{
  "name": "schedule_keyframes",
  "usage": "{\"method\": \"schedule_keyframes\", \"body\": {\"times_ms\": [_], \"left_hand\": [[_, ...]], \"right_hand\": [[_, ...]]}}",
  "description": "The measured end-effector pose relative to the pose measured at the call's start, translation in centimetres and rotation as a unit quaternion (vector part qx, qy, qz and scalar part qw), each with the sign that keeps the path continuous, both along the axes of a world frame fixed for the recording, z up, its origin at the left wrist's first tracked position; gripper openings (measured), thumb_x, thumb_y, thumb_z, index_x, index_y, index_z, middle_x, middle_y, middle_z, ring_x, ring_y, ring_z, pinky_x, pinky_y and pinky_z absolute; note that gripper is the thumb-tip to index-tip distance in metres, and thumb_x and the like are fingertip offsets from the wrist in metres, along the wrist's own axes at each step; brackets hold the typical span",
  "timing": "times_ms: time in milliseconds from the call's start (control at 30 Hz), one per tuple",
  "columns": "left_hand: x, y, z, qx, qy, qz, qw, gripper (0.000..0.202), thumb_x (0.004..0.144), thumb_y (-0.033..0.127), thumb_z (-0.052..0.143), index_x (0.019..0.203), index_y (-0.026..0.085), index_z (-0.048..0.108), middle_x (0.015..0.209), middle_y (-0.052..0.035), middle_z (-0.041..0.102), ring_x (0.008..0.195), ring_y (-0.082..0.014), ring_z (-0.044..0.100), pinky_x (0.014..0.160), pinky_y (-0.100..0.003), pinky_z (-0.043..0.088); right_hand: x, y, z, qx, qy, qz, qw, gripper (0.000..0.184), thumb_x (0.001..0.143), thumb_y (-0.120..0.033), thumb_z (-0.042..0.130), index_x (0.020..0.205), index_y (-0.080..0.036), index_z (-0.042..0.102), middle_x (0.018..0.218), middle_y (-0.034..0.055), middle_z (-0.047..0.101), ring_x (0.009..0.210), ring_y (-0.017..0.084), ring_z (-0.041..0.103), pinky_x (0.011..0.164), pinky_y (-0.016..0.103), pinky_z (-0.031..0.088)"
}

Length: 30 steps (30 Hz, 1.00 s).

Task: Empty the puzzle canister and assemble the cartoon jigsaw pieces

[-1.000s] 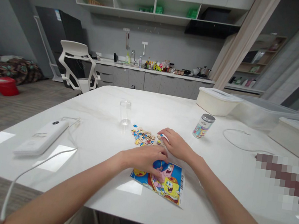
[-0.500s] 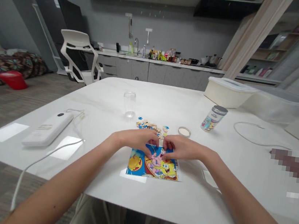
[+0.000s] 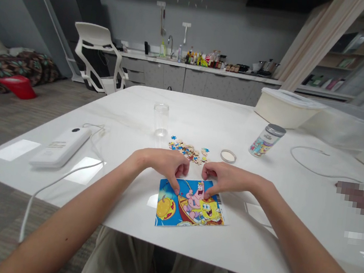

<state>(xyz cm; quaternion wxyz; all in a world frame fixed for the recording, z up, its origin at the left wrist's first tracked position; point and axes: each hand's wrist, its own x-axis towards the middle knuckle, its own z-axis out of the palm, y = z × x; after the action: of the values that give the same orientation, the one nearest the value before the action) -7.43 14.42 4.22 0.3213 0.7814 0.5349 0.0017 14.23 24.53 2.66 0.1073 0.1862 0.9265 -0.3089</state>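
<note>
A colourful cartoon picture card [image 3: 189, 204] lies flat on the white table [image 3: 137, 117] near its front edge. My left hand [image 3: 161, 163] rests on the card's top left corner, fingers curled and fingertips pressing it. My right hand [image 3: 226, 180] rests on the card's top right part, fingers bent and thumb on the picture. Just beyond both hands lies a small heap of puzzle pieces [image 3: 188, 150]. A small round lid [image 3: 228, 156] lies to the right of the heap.
A clear glass [image 3: 160, 119] stands behind the heap. A printed tin with a grey lid [image 3: 266, 141] stands at the right. A white power bank [image 3: 61, 147] with cables lies at the left. Plastic boxes [image 3: 286, 107] line the far right; a white chair [image 3: 94, 55] stands beyond the table.
The card has slid toward me and lies square near the table edge. Both hands drew back from the puzzle heap onto the card's top corners. The round lid came into view.
</note>
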Motion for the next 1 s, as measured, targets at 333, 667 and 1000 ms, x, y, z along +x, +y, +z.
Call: {"method": "schedule_keyframes", "body": {"times_ms": [333, 667, 1000], "left_hand": [[-0.4, 0.0, -0.1, -0.081, -0.089, -0.013, 0.993, 0.03, 0.065, 0.033, 0.075, 0.083, 0.019, 0.057, 0.069, 0.0027, 0.061, 0.065, -0.0136, 0.057, 0.06, -0.026, 0.045], [-2.0, 0.5, -0.1, 0.008, -0.17, 0.002, 0.985, 0.04, 0.068, 0.034, 0.077, 0.1, 0.02, 0.057, 0.099, -0.0018, 0.065, 0.085, -0.0156, 0.06, 0.069, -0.024, 0.048], [-3.4, 0.6, 0.0, -0.047, -0.202, 0.028, 0.978, 0.032, 0.072, 0.039, 0.077, 0.098, 0.02, 0.07, 0.095, -0.0035, 0.074, 0.081, -0.0178, 0.068, 0.069, -0.028, 0.054]], "right_hand": [[-0.2, -0.7, 0.3, 0.025, 0.018, 0.013, 0.999, 0.047, 0.062, -0.051, 0.078, 0.091, -0.02, 0.058, 0.093, 0.0046, 0.059, 0.08, 0.02, 0.053, 0.066, 0.029, 0.041], [0.0, -0.1, 1.3, -0.144, 0.056, -0.049, 0.987, 0.033, 0.073, -0.044, 0.072, 0.086, -0.019, 0.056, 0.096, 0.0046, 0.067, 0.09, 0.021, 0.062, 0.074, 0.031, 0.049], [0.3, 0.1, 0.9, -0.267, 0.014, -0.041, 0.963, 0.044, 0.074, -0.043, 0.075, 0.108, -0.016, 0.067, 0.114, 0.0085, 0.072, 0.102, 0.024, 0.067, 0.086, 0.034, 0.054]]}}
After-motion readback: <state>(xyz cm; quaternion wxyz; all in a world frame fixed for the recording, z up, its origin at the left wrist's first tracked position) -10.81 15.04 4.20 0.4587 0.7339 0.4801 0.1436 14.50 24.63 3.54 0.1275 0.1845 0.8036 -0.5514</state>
